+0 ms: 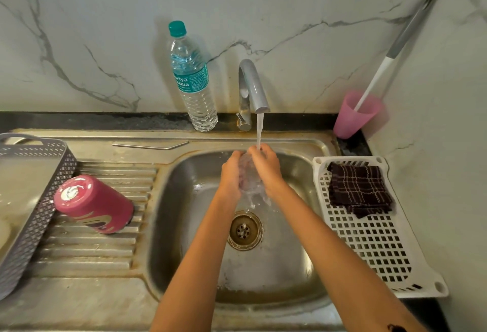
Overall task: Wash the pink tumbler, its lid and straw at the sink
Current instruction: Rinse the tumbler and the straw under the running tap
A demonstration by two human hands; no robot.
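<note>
Both hands are over the steel sink [184,226] under running water from the tap [251,86]. My left hand [232,173] and my right hand [266,167] hold a clear lid [249,176] between them, the water splashing over it. The pink tumbler [92,204] lies on its side on the ribbed drainboard at the left, its base toward me. The metal straw [150,146], bent at one end, lies on the sink's back rim.
A grey perforated basket [34,215] stands at far left. A water bottle [192,79] stands behind the sink. At the right, a white slotted tray [374,239] holds a dark checked cloth [359,189]. A pink cup [355,114] holds a long-handled brush [395,50].
</note>
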